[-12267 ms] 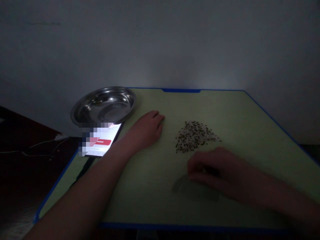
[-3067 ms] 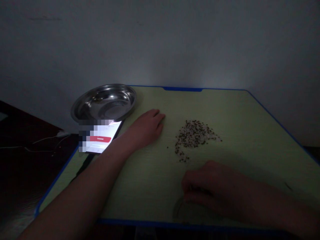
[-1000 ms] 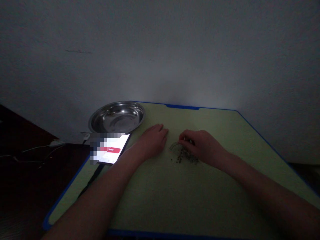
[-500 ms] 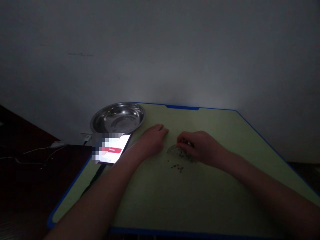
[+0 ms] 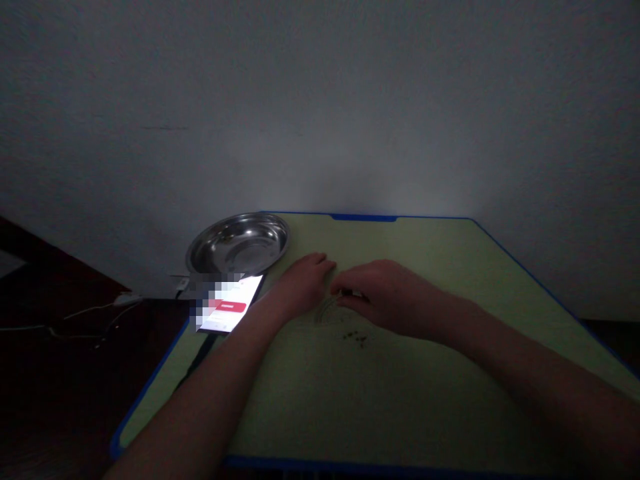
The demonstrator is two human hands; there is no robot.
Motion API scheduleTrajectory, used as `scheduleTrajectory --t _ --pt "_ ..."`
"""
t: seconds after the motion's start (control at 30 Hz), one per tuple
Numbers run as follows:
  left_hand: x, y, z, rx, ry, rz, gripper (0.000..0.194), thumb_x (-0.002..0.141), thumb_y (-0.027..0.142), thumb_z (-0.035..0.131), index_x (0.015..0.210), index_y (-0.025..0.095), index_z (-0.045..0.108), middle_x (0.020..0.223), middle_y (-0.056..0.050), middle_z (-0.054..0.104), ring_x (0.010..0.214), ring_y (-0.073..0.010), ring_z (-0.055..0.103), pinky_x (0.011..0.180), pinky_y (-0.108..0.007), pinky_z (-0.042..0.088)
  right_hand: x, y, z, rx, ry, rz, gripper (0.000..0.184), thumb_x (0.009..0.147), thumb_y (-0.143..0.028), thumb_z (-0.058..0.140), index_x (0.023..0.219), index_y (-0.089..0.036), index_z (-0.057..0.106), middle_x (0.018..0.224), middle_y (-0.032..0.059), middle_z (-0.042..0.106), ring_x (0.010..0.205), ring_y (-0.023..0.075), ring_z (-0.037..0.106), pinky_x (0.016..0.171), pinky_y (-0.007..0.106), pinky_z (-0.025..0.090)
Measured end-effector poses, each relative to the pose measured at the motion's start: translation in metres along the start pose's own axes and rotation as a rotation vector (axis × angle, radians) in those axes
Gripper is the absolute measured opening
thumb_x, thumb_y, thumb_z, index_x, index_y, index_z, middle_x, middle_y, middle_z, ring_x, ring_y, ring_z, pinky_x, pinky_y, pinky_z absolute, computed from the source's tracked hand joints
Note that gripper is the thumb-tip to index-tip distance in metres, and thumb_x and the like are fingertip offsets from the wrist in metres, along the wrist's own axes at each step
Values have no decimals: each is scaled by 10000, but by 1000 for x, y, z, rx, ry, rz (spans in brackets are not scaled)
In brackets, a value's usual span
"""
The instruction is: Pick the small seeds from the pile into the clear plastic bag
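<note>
My left hand [image 5: 304,281] lies flat and open on the green table [image 5: 425,400], palm down, just right of the phone. My right hand [image 5: 383,299] is closed in a pinch on a clear, half-round plastic piece [image 5: 327,311] whose edge rests on the table. Its fingertips nearly touch my left hand. A few dark grains [image 5: 356,337] lie loose on the table just in front of my right hand. The rest of the grain heap is hidden under my right hand or too dim to make out.
A shallow steel bowl [image 5: 240,243] stands at the table's far left corner. A lit phone [image 5: 229,305] lies in front of it at the left edge. A wall rises right behind the table. Cables [image 5: 75,317] trail over the dark surface at left.
My right hand went from the near edge up to the grain heap and has slid left with the clear piece towards my left hand, leaving a few grains behind. The left hand stayed put.
</note>
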State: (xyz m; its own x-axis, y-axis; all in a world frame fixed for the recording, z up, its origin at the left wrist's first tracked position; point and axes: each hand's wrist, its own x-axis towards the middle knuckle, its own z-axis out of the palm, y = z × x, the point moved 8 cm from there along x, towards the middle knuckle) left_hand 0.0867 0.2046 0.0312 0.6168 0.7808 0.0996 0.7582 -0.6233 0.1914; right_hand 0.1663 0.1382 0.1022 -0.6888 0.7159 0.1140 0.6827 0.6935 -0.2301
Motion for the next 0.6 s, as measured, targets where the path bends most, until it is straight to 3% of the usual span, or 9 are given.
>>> scheduleTrajectory --t 0.3,0.6 --pt "-3 3 -10 -16 -50 -44 485 823 188 601 1304 136 561 1427 -167 515 1321 -265 480 1085 -392 387 8 -13 13 144 -40 -104 235 908 -85 518 996 -156 725 1034 77 752 936 187 666 840 285 448" --pt "-4 -1 -9 -39 -18 -40 435 859 202 552 1289 137 580 1430 -170 515 1327 -258 475 1091 -413 386 17 -20 23 203 -113 -208 263 864 -73 534 983 -160 752 992 63 775 868 172 687 821 270 460"
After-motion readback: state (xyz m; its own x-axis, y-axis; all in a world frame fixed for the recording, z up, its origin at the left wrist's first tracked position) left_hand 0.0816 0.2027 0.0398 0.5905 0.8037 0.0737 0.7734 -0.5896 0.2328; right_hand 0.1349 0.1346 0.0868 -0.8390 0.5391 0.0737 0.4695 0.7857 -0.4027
